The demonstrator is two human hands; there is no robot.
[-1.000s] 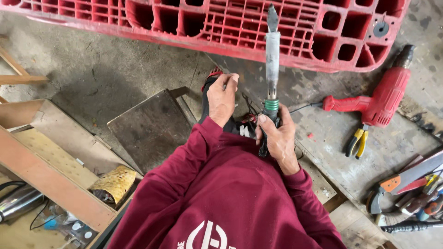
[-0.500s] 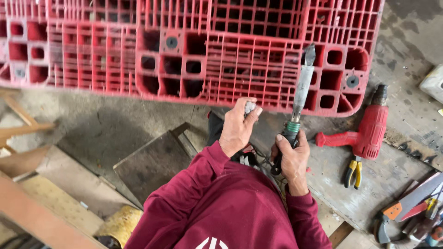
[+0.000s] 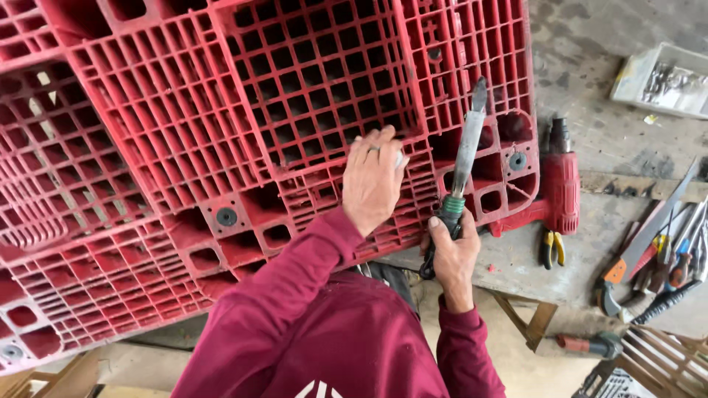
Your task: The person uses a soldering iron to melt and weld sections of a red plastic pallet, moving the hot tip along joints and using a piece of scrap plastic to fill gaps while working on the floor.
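Maroon long sleeves fill the near edge of the head view, both arms reaching forward. Right hand (image 3: 451,254) is wrapped tight around the dark grip of a long flat-bladed metal tool with a green collar (image 3: 464,158), blade pointing up and away, its tip over the lower right corner of the large red plastic grid pallet (image 3: 221,125). Left hand (image 3: 375,177), ring on one finger, lies knuckles-up on the pallet's ribbing just left of the blade, fingers curled at a rib edge; whether it pinches something small there cannot be told. Pallet is tilted up and takes most of the frame. Judgement: to work this spot well, left hand should keep the pallet braced while the blade is kept flat to the rib and clear of the fingers beside it. Beyond and right, a red power tool with black nozzle (image 3: 558,184) lies on the grey worn bench (image 3: 590,243), yellow-handled pliers (image 3: 552,248) just below it. Further right, a scatter of mixed hand tools (image 3: 656,258); far corner, a pale tray of small hardware (image 3: 660,79).
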